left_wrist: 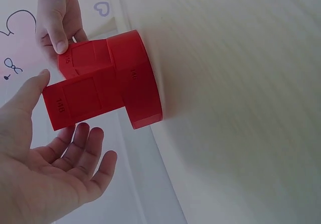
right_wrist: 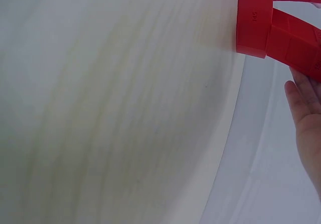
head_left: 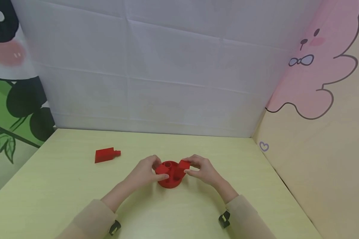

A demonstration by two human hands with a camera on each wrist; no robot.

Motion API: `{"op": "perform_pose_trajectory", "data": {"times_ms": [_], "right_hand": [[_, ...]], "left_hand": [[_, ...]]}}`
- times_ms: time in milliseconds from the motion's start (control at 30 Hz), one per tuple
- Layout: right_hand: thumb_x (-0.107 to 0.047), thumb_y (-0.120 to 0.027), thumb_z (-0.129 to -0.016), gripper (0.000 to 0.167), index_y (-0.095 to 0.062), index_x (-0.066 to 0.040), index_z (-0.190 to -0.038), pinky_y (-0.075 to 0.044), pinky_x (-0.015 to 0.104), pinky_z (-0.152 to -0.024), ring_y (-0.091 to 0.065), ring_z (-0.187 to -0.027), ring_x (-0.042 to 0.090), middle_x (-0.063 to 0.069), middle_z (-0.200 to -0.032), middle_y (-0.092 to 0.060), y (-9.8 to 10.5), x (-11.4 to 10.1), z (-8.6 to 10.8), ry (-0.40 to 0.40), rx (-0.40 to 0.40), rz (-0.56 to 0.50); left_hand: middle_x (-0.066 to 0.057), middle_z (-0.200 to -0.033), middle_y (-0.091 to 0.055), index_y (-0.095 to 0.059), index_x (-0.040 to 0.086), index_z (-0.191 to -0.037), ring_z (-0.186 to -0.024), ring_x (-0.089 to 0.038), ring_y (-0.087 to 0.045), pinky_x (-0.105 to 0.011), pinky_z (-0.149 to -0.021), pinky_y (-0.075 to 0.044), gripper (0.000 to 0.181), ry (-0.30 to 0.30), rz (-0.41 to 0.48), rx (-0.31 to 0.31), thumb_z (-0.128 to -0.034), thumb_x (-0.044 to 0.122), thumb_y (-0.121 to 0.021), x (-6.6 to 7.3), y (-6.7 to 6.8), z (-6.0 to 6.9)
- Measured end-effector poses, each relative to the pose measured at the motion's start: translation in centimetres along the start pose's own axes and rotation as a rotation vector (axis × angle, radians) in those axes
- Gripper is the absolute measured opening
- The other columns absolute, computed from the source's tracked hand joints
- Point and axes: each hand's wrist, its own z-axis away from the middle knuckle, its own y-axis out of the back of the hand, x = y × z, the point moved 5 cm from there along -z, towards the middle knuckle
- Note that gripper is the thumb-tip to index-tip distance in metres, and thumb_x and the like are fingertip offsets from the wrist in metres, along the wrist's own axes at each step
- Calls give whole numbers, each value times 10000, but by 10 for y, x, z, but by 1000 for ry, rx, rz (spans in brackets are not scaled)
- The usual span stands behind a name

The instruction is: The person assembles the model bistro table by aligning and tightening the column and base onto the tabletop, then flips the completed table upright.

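A round red base (head_left: 170, 185) stands on the table between the hands, with a short hollow post (head_left: 168, 164) in its middle. The left hand (head_left: 145, 172) pinches a red block marked 148 (left_wrist: 83, 97) at its outer end, thumb on one side and fingers on the other. The right hand (head_left: 204, 171) pinches a second red block (head_left: 183, 165) by its upper end, and this one leans outward. Both blocks meet the base at their lower ends in the left wrist view. How they sit inside it is hidden.
Another red block (head_left: 104, 155) with a narrow peg lies on the table (head_left: 77, 186) at the left. A white cloth (head_left: 167, 73) hangs behind the table's back edge. Cartoon-printed walls (head_left: 323, 166) flank both sides.
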Motion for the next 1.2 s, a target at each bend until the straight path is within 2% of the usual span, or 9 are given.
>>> {"op": "perform_pose_trajectory", "data": {"times_ms": [267, 467, 700, 867, 1033, 1200], "right_hand": [[-52, -690, -846, 363, -610, 33, -1190, -496, 383, -910, -642, -1009, 258, 136, -1075, -636, -1, -1, -1, -9, -1, -3], [-41, -691, -842, 366, -609, 42, -1189, -485, 449, -909, -644, -1012, 280, 156, -1076, -635, -3, 1, -2, 11, -5, 18], [-135, -711, -844, 373, -631, -79, -1205, -487, 386, -925, -635, -1043, 213, 53, -1091, -640, -8, 34, -6, 0, 9, 47], [-206, -704, -856, 366, -628, -140, -1209, -485, 330, -937, -614, -1068, 155, -25, -1096, -638, -7, 32, -6, 31, 0, 115], [-251, -684, -873, 420, -587, -128, -1263, -489, 348, -937, -582, -1122, 153, -29, -1178, -622, -8, 23, -3, 50, 20, 250], [-225, -707, -854, 483, -553, -115, -1298, -479, 372, -949, -538, -1175, 179, -5, -1255, -572, -6, 8, 0, 40, 111, 316]], "left_hand": [[71, -868, -608, -608, 143, -999, -806, -122, -554, -259, -660, -485, 379, -36, 23, -12, -716, 274, -822, -3, 2, 0], [74, -844, -608, -615, 139, -989, -790, -120, -554, -263, -660, -482, 349, -67, 18, 13, -725, 249, -816, 0, 3, 3], [42, -841, -596, -613, 118, -991, -787, -152, -555, -251, -630, -489, 341, -28, -4, 25, -731, 215, -810, 6, 2, 5], [35, -858, -586, -607, 110, -1000, -809, -155, -542, -249, -630, -477, 355, -13, -21, 30, -739, 246, -805, 5, 1, 6], [32, -963, -597, -597, 135, -1117, -946, -195, -550, -279, -694, -486, 512, -5, -2, 30, -727, 398, -799, -5, 8, 8], [-34, -1179, -592, -506, 134, -1312, -1110, -260, -538, -410, -848, -499, 735, -71, -38, 47, -740, 535, -736, -14, 30, 7]]}}
